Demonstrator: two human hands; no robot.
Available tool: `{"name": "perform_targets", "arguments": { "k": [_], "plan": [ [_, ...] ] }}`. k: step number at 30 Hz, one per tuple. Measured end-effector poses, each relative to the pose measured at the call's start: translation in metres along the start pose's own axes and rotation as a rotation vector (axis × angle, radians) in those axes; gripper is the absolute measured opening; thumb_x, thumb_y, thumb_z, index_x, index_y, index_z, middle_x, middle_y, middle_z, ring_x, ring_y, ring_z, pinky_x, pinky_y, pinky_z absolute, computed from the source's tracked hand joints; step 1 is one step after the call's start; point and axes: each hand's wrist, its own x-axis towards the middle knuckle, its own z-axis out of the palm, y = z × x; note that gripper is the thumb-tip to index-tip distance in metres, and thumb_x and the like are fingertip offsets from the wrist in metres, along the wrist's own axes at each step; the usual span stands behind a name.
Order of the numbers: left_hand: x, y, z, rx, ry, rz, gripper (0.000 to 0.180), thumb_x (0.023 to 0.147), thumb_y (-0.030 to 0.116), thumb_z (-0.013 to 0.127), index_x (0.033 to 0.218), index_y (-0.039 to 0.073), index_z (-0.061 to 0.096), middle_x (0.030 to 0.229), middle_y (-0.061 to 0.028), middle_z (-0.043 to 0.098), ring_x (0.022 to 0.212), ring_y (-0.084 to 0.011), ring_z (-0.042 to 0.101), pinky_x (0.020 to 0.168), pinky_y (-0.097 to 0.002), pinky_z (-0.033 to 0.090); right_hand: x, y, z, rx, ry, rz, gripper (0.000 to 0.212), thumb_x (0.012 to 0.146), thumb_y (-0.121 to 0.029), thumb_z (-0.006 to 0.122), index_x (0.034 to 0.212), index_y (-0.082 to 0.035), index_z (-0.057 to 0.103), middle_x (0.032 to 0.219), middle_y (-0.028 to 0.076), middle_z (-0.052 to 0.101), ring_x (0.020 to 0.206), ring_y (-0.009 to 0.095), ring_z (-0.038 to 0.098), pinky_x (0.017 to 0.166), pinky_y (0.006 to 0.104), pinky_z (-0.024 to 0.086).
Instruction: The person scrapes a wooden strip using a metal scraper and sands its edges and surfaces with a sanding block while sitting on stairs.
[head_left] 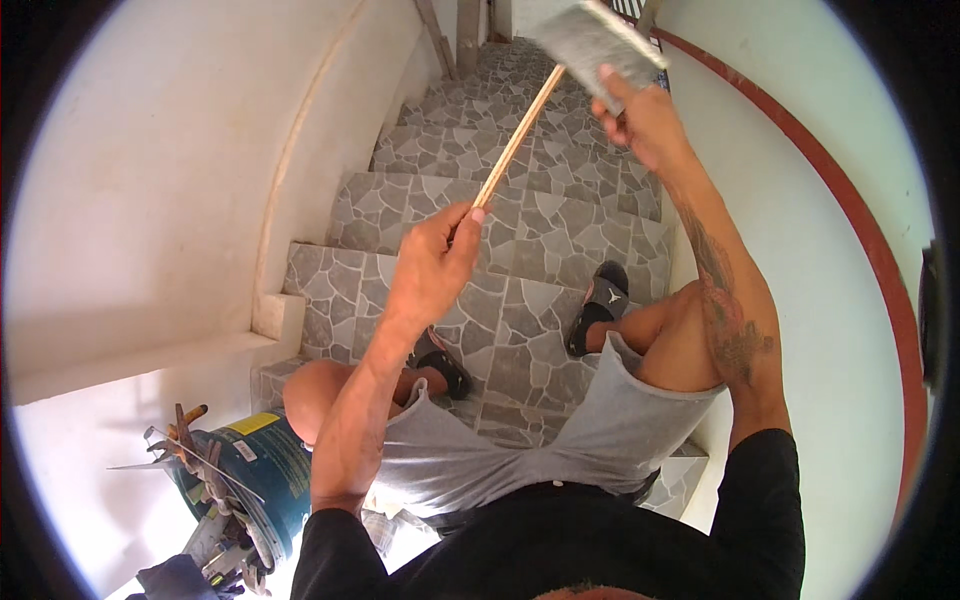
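My left hand [436, 262] is closed round the lower end of a thin pale wooden stick [519, 132], which slants up and to the right. Farther off, my right hand [645, 125] grips a grey rectangular flat pad [592, 50] with a whitish far edge, thumb pressed on its face. The pad is smeared by motion, so its exact kind is unclear. The stick's upper end meets the pad's near edge or passes behind it; I cannot tell whether they touch.
Stone-patterned tiled stairs [575, 235] descend ahead, between a white wall [200, 180] and a curved wall with a red-brown band [850, 180]. At lower left stands a dark green bucket [285, 470] crowded with hand tools [215, 480]. My sandalled feet rest on a step.
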Motion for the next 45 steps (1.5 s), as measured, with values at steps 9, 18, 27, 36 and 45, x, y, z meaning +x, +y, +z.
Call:
{"name": "perform_targets", "arguments": {
  "k": [9, 18, 27, 36, 45],
  "plan": [
    [0.007, -0.001, -0.002, 0.005, 0.064, 0.024, 0.037, 0.104, 0.03, 0.048, 0.114, 0.001, 0.068, 0.06, 0.0043, 0.043, 0.055, -0.0045, 0.04, 0.05, -0.0251, 0.033, -0.047, -0.018, 0.033, -0.354, -0.203, -0.11, 0.041, 0.099, -0.041, 0.058, 0.086, -0.003, 0.065, 0.061, 0.004, 0.062, 0.047, 0.009, 0.055, 0.041, 0.0249, 0.043],
    [0.002, -0.005, -0.002, -0.124, -0.002, -0.08, 0.04, 0.105, 0.036, 0.045, 0.113, 0.004, 0.069, 0.059, 0.0044, 0.046, 0.047, -0.0039, 0.039, 0.042, -0.0233, 0.03, -0.011, -0.016, 0.013, -0.498, 0.105, -0.006, 0.048, 0.097, -0.045, 0.06, 0.076, -0.003, 0.065, 0.061, 0.004, 0.062, 0.045, 0.009, 0.053, 0.042, 0.0246, 0.043],
    [0.004, -0.004, -0.008, -0.034, 0.081, -0.054, 0.037, 0.105, 0.032, 0.046, 0.112, 0.003, 0.068, 0.059, 0.0045, 0.046, 0.049, -0.0039, 0.04, 0.045, -0.0236, 0.031, -0.051, -0.01, 0.044, -0.505, -0.158, -0.145, 0.051, 0.097, -0.045, 0.057, 0.07, -0.003, 0.066, 0.057, 0.004, 0.06, 0.047, 0.01, 0.055, 0.044, 0.0255, 0.042],
    [0.003, 0.002, -0.002, -0.021, 0.059, -0.029, 0.033, 0.103, 0.027, 0.051, 0.112, 0.001, 0.068, 0.061, 0.0051, 0.044, 0.056, -0.0034, 0.04, 0.05, -0.0243, 0.032, -0.026, -0.007, 0.025, -0.145, -0.069, -0.067, 0.043, 0.098, -0.04, 0.058, 0.078, -0.002, 0.064, 0.062, 0.004, 0.062, 0.046, 0.01, 0.054, 0.041, 0.0254, 0.041],
    [0.004, 0.004, -0.002, -0.122, 0.003, -0.062, 0.033, 0.103, 0.028, 0.051, 0.111, 0.001, 0.068, 0.06, 0.0049, 0.044, 0.054, -0.0039, 0.04, 0.049, -0.0243, 0.032, -0.039, -0.011, 0.031, -0.167, -0.152, -0.008, 0.04, 0.098, -0.039, 0.06, 0.082, -0.003, 0.063, 0.063, 0.005, 0.062, 0.044, 0.01, 0.053, 0.038, 0.0244, 0.039]
  ]
}}
